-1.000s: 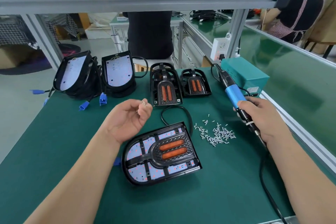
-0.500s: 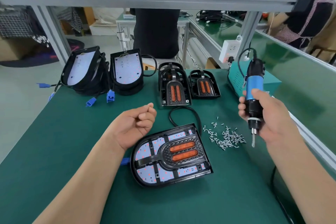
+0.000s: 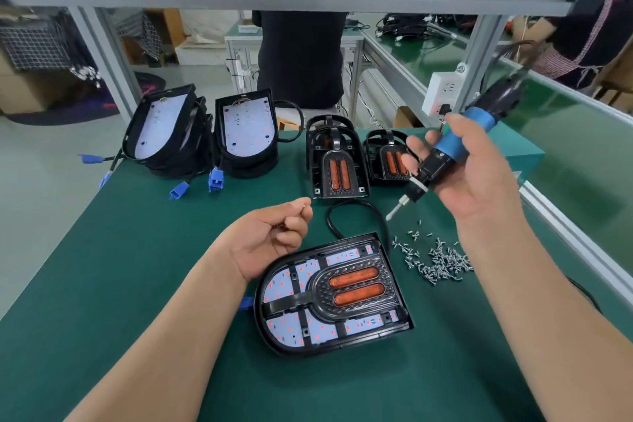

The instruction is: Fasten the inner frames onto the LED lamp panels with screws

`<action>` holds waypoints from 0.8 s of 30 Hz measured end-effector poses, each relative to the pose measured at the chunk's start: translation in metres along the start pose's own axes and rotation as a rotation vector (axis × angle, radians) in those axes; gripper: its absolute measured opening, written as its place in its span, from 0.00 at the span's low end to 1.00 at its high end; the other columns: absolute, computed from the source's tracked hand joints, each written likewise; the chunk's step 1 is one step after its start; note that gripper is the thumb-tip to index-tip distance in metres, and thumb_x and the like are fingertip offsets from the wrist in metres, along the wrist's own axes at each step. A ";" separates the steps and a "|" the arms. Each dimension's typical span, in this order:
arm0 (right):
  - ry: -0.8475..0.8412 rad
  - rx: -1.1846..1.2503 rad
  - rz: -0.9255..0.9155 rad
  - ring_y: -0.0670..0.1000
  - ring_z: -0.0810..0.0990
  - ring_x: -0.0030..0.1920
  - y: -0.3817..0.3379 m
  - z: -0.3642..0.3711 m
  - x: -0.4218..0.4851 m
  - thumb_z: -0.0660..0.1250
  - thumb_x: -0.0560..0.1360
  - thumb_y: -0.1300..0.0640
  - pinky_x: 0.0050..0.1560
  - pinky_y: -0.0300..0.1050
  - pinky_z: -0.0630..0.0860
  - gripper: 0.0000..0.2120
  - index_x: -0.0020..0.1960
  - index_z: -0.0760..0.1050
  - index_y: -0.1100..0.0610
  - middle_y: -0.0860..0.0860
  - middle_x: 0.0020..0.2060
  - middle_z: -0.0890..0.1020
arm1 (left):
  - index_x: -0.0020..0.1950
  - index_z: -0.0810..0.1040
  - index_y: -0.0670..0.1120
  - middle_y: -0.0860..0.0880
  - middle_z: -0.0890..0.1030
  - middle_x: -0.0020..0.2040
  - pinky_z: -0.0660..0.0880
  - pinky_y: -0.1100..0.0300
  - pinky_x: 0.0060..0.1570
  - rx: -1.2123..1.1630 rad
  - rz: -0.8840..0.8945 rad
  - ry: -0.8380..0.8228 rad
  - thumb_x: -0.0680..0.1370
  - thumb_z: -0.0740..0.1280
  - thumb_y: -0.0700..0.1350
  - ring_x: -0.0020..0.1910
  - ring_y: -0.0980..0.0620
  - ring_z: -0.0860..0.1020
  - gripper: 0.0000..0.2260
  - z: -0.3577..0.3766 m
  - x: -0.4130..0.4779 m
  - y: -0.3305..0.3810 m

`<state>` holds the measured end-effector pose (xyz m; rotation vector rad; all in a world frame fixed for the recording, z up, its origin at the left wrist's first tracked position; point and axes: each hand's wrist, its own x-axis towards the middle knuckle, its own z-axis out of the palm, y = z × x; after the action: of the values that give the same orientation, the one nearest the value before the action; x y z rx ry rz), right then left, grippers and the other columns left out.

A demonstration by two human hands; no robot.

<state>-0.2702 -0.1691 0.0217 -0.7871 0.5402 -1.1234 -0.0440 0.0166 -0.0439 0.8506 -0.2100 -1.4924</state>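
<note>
- The LED lamp panel [image 3: 291, 325] lies flat on the green counter [image 3: 102, 284], face up between the two forearms. The inner frame [image 3: 322, 288] is already seated in it, so the screw holes can probably be reached from straight above.
- The left hand [image 3: 274, 240] hovers just above the panel's upper left edge with its fingers curled. Thumb and forefinger pinch what looks like a single screw [image 3: 303, 206], though it is too small to be sure. Held at the fingertips like this, it seems ready to be set on the bit or dropped into a hole.
- The right hand [image 3: 479, 175] grips the electric screwdriver [image 3: 459, 144] by its blue barrel, in the air above the counter. The tool is tilted and its bit points down and left toward the left hand, which suggests the screw is to be loaded onto the bit.
- The loose screws [image 3: 435, 260] lie in a pile on the counter just right of the panel, close to the driving hand for quick pickup.
- The spare inner frames [image 3: 337, 161] stand in two stacks behind the work spot, and the bare panels [image 3: 246, 130] lean at the back left. They are well apart from the panel in hand, likely as stock.
- The panel's black cable [image 3: 356, 212] loops away behind it, clear of the frame.
- Judging by this layout, no screw is being driven yet.
</note>
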 end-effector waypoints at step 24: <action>-0.129 0.329 -0.148 0.51 0.76 0.42 0.059 0.029 -0.035 0.66 0.81 0.66 0.57 0.52 0.76 0.11 0.60 0.74 0.54 0.51 0.41 0.75 | 0.53 0.75 0.39 0.51 0.80 0.30 0.62 0.71 0.19 0.333 -0.060 -0.098 0.82 0.63 0.35 0.21 0.61 0.69 0.02 0.021 0.006 -0.008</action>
<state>-0.2268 -0.1151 -0.0069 -0.6135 0.1831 -1.2486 -0.0625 0.0050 -0.0364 1.0558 -0.5202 -1.5810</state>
